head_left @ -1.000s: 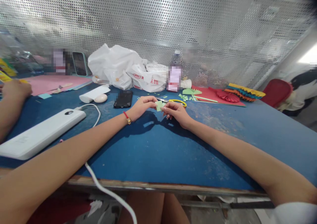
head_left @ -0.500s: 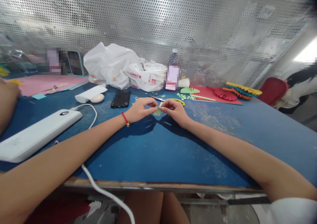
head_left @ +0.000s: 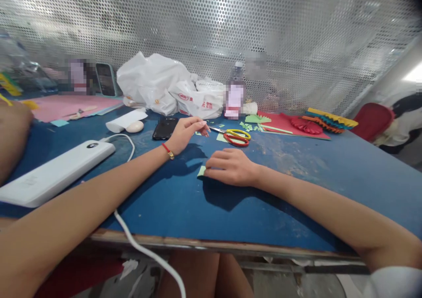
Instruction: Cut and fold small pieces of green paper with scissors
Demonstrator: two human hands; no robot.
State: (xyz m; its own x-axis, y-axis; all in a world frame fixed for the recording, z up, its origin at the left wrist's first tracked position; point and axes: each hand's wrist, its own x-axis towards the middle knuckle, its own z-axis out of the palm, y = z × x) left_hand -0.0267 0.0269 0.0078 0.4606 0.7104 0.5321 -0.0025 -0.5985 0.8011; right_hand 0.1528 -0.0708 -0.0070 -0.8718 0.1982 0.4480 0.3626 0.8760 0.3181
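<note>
Head view: on the near side of the scissors (head_left: 227,132), the right hand (head_left: 231,168) curls over a small green paper (head_left: 201,171), its grip hidden; the left hand (head_left: 187,133), loosely open, empty, hangs left of the scissors. Dragging fingers could crease the paper.

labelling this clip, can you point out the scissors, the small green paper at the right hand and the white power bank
scissors (head_left: 227,132), head view, where handles meet blades
small green paper (head_left: 201,171), head view, its visible end
white power bank (head_left: 59,170), head view, middle of its top face
</note>
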